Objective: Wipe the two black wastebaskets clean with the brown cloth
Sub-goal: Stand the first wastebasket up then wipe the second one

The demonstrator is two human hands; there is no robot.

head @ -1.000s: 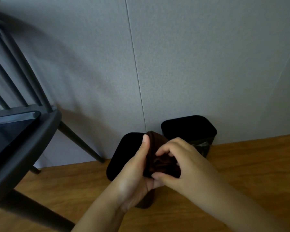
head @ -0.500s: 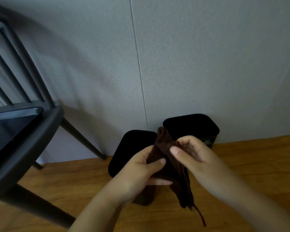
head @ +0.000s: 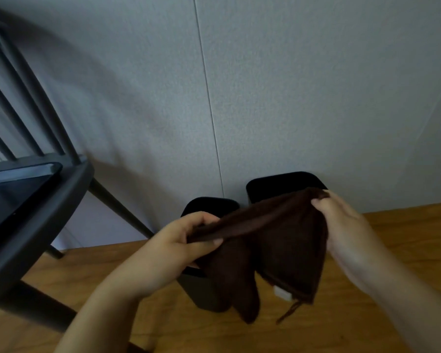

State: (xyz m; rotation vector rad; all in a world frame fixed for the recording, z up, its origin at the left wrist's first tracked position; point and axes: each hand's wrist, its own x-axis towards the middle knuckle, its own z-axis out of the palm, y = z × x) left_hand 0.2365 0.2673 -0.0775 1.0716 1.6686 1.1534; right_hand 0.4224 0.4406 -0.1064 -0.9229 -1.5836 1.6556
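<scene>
Two black wastebaskets stand on the wooden floor against the grey wall. The near left wastebasket (head: pixel 209 205) is partly hidden behind my left hand and the cloth. The right wastebasket (head: pixel 278 183) stands further back, its front covered by the cloth. A dark brown cloth (head: pixel 273 248) hangs spread between my hands above the baskets, with a white tag and a loose thread at its lower edge. My left hand (head: pixel 181 240) pinches its left corner. My right hand (head: pixel 341 220) grips its upper right corner.
A dark grey chair (head: pixel 43 207) fills the left side, its seat carrying a dark tablet-like slab (head: pixel 13 189) and its legs reaching the floor near the left basket. The wooden floor (head: pixel 405 240) runs to the right, bounded by the wall behind.
My hands have pulled apart, the right one going right and up. The bunched cloth has opened out into a wide sheet between them.
</scene>
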